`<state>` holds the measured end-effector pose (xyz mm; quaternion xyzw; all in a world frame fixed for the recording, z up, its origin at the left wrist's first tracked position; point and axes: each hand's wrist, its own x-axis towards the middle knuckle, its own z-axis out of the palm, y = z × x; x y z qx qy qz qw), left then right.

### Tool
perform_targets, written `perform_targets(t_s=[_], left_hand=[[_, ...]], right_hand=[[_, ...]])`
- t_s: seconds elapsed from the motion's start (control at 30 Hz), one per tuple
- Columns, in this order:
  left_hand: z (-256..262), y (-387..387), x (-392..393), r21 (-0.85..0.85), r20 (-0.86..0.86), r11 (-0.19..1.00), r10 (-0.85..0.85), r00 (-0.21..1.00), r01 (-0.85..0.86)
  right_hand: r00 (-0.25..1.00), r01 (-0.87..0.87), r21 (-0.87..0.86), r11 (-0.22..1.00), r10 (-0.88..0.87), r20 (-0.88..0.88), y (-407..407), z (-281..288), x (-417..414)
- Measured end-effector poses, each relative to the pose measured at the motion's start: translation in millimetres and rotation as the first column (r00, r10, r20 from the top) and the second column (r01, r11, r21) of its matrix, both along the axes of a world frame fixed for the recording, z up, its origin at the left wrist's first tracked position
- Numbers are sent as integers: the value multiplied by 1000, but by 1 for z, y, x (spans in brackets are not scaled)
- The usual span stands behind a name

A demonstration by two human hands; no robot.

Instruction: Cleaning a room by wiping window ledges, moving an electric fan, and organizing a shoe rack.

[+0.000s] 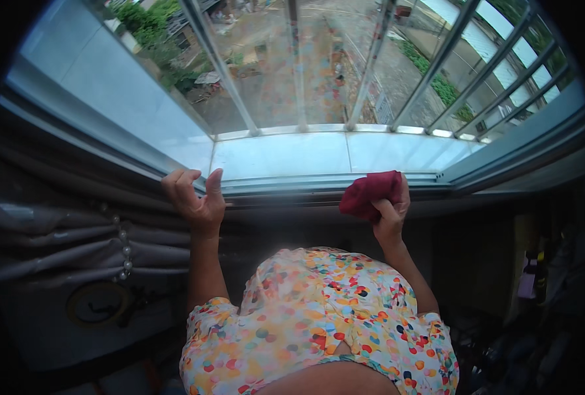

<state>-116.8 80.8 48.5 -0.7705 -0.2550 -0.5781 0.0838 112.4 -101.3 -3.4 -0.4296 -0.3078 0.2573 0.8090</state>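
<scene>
In my right hand (pixel 391 217) is a folded dark red cloth (pixel 369 195), held up in front of the lower window frame (pixel 322 181) towards its right end. My left hand (pixel 198 200) is raised near the lower left corner of the window, fingers curled and thumb apart, with nothing in it. Whether its fingers touch the frame I cannot tell. Behind both hands runs the pale tiled outer sill (pixel 282 154). Metal security bars (pixel 300 64) rise from the sill's far edge.
To the left hangs a grey curtain (pixel 50 247) gathered by a string of pearl-like beads (pixel 124 244). Below it is a round yellow-rimmed object (pixel 97 303), too dark to name. A window side frame (pixel 520 140) slants up on the right. Outside, far below, lies a paved yard (pixel 272 84).
</scene>
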Motion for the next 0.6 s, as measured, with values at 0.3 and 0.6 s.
perform_targets(t_s=[0.3,0.6], left_hand=[[-1,-33,33,-54,87,945,-319,944,324],[-14,-83,144,-604,-264,351,-935,235,716]], right_hand=[[1000,17,-91,996,-17,-7,-12,-24,16],[857,365,-170,915,-401,-322,-80,-49,7]])
